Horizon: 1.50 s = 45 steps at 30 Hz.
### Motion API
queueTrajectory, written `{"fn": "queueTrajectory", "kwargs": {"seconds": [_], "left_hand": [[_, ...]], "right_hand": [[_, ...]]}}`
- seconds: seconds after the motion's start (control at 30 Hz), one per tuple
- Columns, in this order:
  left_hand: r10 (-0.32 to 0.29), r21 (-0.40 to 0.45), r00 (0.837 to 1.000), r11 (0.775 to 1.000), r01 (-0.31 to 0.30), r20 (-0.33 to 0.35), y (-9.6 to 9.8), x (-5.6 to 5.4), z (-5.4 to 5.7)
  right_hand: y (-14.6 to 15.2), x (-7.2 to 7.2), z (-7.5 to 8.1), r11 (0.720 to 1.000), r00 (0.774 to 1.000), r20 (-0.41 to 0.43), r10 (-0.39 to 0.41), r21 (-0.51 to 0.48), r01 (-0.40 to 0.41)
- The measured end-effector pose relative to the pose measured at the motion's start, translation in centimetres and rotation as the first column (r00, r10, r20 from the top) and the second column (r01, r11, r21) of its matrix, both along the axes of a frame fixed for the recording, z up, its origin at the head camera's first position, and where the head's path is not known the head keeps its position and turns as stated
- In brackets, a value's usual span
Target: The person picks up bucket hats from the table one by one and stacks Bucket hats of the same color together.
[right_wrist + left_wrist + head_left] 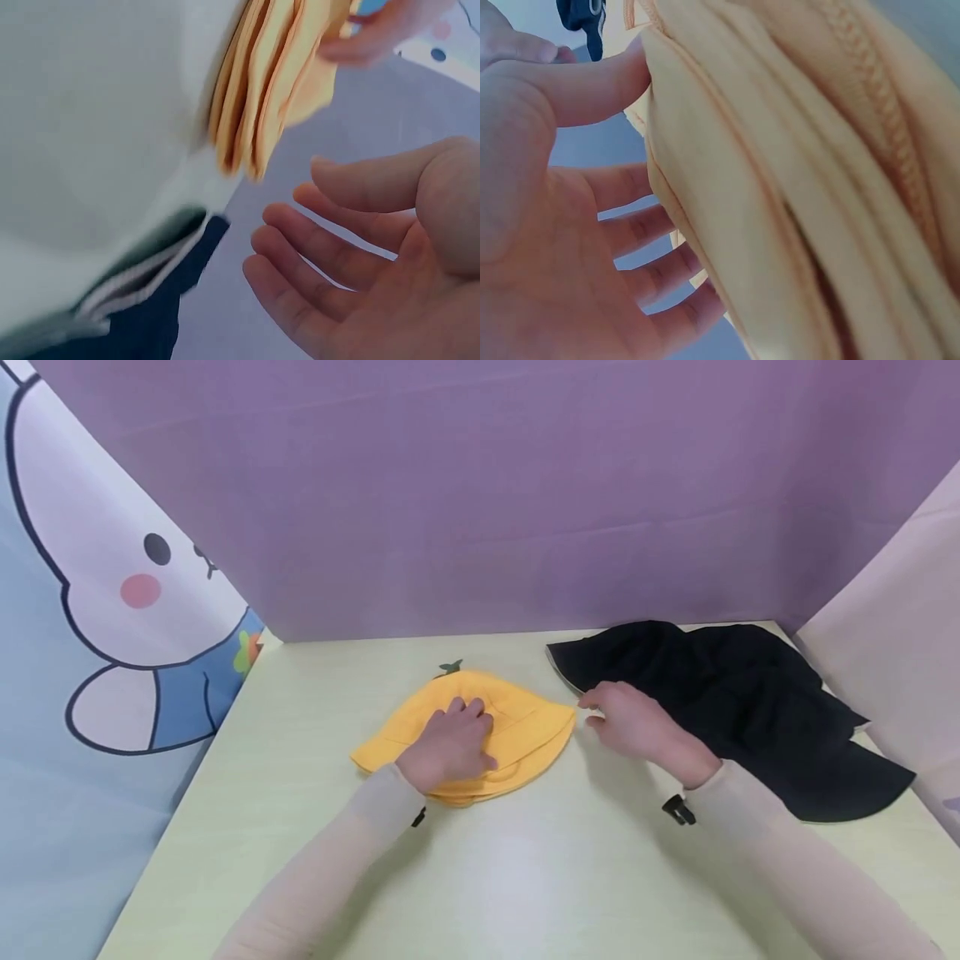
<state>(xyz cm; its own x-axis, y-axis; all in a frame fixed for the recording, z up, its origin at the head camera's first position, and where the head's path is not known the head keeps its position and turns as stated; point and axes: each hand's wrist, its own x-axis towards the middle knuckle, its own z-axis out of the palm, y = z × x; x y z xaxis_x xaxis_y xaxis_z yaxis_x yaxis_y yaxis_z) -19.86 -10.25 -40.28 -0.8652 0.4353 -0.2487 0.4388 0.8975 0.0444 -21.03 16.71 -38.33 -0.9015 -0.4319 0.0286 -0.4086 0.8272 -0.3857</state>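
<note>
A folded yellow cloth hat (525, 727) lies on the table, its stacked brim layers facing the front. My left hand (453, 743) rests on top of it with fingers spread, and the left wrist view shows the thumb and fingertips touching the yellow cloth (727, 165). Just off the hat's right tip is my right hand (626, 718), fingers loosely bent. Nothing is between those fingers (322, 255) in the right wrist view. Beside and partly behind that hand lie black cloth hats (735, 693), overlapping; how many cannot be told.
A small green leaf-like piece (451, 667) sticks out behind the yellow hat. The pale table (510, 885) ends at a purple curtain (525, 502) at the back. A cartoon-printed cloth (112, 635) hangs at the left, a pale one (892, 635) at the right.
</note>
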Motion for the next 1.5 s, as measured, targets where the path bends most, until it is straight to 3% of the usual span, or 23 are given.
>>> {"fn": "queueTrajectory", "kwargs": {"seconds": [0.2, 0.4, 0.73, 0.9, 1.0, 1.33, 1.5], "left_hand": [[0.06, 0.006, 0.998, 0.998, -0.06, -0.001, -1.7, -0.6, 0.1], [0.125, 0.035, 0.992, 0.991, -0.126, 0.011, -3.8, -1.4, 0.1], [0.248, 0.117, 0.967, 0.96, -0.253, 0.057, -7.9, -2.7, -0.1], [0.289, 0.126, 0.955, 0.947, -0.295, 0.067, -10.1, -3.3, 0.1], [0.311, 0.126, 0.947, 0.94, -0.318, 0.077, -11.4, -3.5, 0.3], [0.426, 0.154, 0.9, 0.887, -0.435, 0.088, -16.3, -4.8, 0.4], [0.51, 0.166, 0.852, 0.836, -0.523, 0.12, -19.1, -5.4, 0.7]], "right_hand": [[3.1, -1.0, 1.0, 1.0, 0.999, 0.038, -0.009, 0.028, 0.008], [5.8, -1.7, 1.0, 0.996, 0.995, 0.098, -0.024, 0.087, 0.015], [9.4, -2.4, 0.9, 0.976, 0.992, 0.124, -0.013, 0.215, -0.014], [10.3, -2.3, 0.6, 0.974, 0.988, 0.156, -0.011, 0.225, -0.024], [10.7, -2.0, 0.1, 0.974, 0.991, 0.134, 0.017, 0.22, -0.047], [10.9, -1.9, -1.4, 0.962, 0.998, 0.042, 0.042, 0.269, -0.051], [11.0, -2.1, -2.2, 0.965, 0.999, 0.007, 0.032, 0.259, -0.033]]}}
